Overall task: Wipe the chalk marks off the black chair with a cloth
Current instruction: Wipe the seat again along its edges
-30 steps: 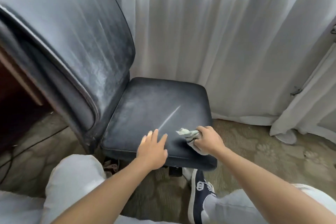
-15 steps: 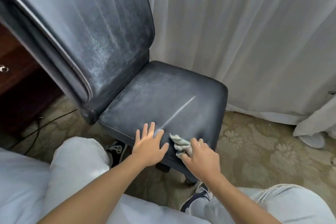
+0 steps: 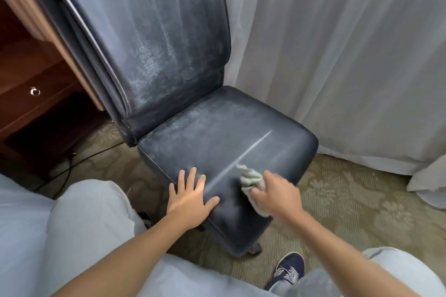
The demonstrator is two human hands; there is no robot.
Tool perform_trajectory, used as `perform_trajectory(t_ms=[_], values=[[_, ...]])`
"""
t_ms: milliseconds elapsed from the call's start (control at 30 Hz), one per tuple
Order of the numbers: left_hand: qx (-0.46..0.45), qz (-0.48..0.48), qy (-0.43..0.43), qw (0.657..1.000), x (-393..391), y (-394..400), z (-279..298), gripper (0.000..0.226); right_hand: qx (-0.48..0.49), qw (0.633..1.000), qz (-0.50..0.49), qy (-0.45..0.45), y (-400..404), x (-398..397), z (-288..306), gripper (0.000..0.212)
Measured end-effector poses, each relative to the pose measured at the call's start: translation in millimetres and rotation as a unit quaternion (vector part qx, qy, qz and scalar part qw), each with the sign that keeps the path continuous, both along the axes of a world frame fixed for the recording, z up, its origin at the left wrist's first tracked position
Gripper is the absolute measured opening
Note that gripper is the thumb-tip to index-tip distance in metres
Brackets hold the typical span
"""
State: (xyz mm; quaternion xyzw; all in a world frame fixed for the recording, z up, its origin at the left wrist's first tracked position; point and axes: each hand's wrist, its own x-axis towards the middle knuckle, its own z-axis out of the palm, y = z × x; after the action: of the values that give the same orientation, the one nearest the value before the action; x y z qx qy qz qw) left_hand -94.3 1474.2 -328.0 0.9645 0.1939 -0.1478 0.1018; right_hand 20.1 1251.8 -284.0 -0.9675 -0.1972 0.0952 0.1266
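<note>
Chair (image 3: pixel 217 132): black, centre of frame, seat and backrest dusted with pale chalk haze.
Chalk line (image 3: pixel 251 149): thin white diagonal across the seat, upper right down to lower left.
Cloth (image 3: pixel 249 177): pale, bunched, on the seat's front part, touching the line's lower stretch.
Right hand (image 3: pixel 277 194): lower centre-right, fingers curled round the cloth, somewhat blurred, so the exact grip is unclear.
Left hand (image 3: pixel 190 196): flat on the seat's front edge, fingers spread apart, holding nothing.
Curtain (image 3: pixel 337 55): white, right of frame, behind the chair.
Shoe (image 3: pixel 288 270): dark blue, bottom right, on the patterned carpet (image 3: pixel 362 212).
</note>
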Motion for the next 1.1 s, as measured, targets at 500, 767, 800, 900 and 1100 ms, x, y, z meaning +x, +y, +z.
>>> perform_trajectory(t_ms=[500, 767, 800, 900, 1100], values=[[-0.044, 0.186, -0.064, 0.98, 37.2, 37.2, -24.7, 0.105, 0.072, 0.98, -0.087, 0.166, 47.9, 327.7, -47.7, 0.051], [-0.024, 0.166, -0.078, 0.983, 30.8, 50.8, -23.5, 0.103, 0.072, 0.98, -0.085, 0.167, 30.6, 289.3, -42.4, 0.051], [-0.025, 0.159, -0.075, 0.984, 27.9, 56.7, -21.3, 0.102, 0.071, 0.978, -0.093, 0.17, 26.7, 274.5, -37.5, 0.052], [-0.045, 0.147, -0.07, 0.986, 24.5, 72.4, -16.4, 0.103, 0.082, 0.974, -0.127, 0.168, 8.8, 230.2, -31.7, 0.06], [-0.04, 0.102, -0.031, 0.994, 23.3, 106.3, -4.2, 0.098, 0.067, 0.961, -0.213, 0.165, -9.6, 127.9, -25.8, 0.061]])
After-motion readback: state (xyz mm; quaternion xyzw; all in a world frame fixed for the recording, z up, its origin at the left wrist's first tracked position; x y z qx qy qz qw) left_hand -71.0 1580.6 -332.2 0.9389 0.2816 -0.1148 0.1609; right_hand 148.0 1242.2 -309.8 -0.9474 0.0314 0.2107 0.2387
